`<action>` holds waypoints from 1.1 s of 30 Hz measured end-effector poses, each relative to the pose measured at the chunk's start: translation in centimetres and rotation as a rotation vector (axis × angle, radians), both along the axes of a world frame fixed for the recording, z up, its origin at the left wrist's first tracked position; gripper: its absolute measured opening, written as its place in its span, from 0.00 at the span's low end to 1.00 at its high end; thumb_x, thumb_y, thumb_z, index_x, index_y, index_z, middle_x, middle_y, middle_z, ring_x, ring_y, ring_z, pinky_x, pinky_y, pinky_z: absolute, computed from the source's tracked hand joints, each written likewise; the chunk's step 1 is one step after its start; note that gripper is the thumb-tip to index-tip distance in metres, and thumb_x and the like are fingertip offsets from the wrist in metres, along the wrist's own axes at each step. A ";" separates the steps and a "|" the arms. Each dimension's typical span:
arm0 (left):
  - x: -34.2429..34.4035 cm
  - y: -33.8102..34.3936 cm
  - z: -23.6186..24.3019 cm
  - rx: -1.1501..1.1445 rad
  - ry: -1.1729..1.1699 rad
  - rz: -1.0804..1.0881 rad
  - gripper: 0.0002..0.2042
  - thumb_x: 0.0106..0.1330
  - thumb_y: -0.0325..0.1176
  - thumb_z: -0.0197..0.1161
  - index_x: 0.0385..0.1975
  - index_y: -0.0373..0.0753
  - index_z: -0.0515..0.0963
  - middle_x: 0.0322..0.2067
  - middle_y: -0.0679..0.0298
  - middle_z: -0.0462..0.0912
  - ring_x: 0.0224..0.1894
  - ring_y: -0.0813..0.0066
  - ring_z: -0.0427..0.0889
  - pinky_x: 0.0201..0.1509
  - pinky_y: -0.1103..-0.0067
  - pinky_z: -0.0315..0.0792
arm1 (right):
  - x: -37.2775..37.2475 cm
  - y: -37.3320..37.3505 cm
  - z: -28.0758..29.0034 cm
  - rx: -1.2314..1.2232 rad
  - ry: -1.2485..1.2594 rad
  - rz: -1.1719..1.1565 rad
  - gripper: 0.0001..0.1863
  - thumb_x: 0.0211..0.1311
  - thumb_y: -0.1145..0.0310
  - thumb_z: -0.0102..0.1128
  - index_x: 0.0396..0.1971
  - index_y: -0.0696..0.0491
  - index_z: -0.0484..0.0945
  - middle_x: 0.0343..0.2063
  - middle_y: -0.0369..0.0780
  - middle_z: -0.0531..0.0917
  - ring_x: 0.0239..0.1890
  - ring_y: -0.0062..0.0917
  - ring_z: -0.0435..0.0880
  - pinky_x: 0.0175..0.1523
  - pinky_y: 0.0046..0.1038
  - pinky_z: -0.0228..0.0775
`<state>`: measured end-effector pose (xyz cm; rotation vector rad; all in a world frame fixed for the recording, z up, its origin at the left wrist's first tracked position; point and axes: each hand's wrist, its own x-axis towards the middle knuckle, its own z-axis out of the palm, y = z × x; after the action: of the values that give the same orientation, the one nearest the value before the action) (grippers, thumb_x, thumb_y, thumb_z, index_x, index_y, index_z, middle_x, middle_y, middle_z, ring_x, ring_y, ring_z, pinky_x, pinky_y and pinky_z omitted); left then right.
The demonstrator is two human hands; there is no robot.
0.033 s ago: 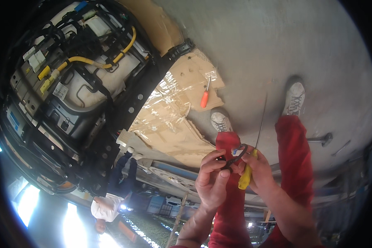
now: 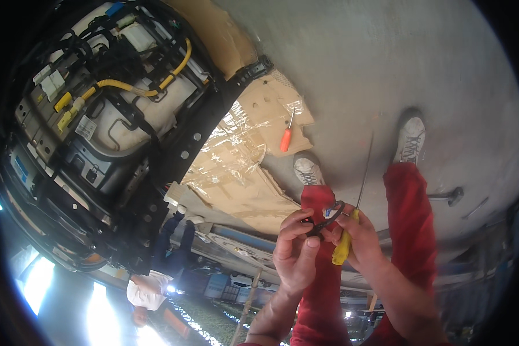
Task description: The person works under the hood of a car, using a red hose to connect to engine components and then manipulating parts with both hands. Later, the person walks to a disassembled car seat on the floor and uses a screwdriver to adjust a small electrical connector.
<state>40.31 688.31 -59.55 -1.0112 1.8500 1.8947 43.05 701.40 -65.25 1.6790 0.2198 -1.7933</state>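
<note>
Over my lap, my left hand [image 2: 294,254] is closed, its thumb and fingers pinching a small black part with a short loop of black cable [image 2: 335,215]. A small white and blue bit shows beside the loop. My right hand [image 2: 363,239] touches the loop from the other side with its fingertips. Along that palm lies a screwdriver with a yellow handle [image 2: 341,249], its long thin shaft pointing away from me over the floor. My fingers partly cover the black part, so its exact kind is hidden.
To the left stands a car seat, underside exposed [image 2: 138,109], with metal frame, wiring and a yellow conduit [image 2: 118,83]. Torn cardboard [image 2: 236,179] lies beside it, bearing an orange-handled screwdriver [image 2: 285,139]. A hammer-like tool [image 2: 452,196] lies right of my leg. Another person [image 2: 147,288] stands beyond.
</note>
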 end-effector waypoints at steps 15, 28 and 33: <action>-3.3 -1.1 -0.8 0.067 -0.014 0.187 0.11 0.78 0.27 0.59 0.57 0.37 0.75 0.70 0.53 0.66 0.47 0.64 0.86 0.55 0.64 0.83 | -2.1 0.3 -0.2 -0.037 0.037 -0.041 0.14 0.74 0.73 0.62 0.56 0.55 0.75 0.30 0.36 0.81 0.23 0.23 0.81 0.29 0.25 0.76; -3.8 -0.2 -1.0 0.106 -0.019 0.235 0.10 0.77 0.24 0.60 0.55 0.35 0.76 0.66 0.55 0.67 0.51 0.62 0.87 0.54 0.66 0.83 | -2.5 0.4 0.0 -0.039 0.111 0.019 0.19 0.74 0.61 0.66 0.58 0.53 0.75 0.34 0.38 0.83 0.22 0.22 0.81 0.27 0.25 0.73; -3.5 0.3 -1.3 0.121 -0.020 0.282 0.12 0.76 0.22 0.61 0.56 0.36 0.75 0.67 0.57 0.66 0.54 0.63 0.85 0.56 0.67 0.83 | -1.5 0.5 -0.1 -0.032 0.114 0.008 0.18 0.75 0.59 0.64 0.57 0.51 0.76 0.37 0.38 0.84 0.22 0.22 0.81 0.27 0.26 0.73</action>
<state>36.85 688.56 -60.82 -1.3005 1.6284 2.1155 41.50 701.88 -65.34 1.5540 0.2462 -1.8784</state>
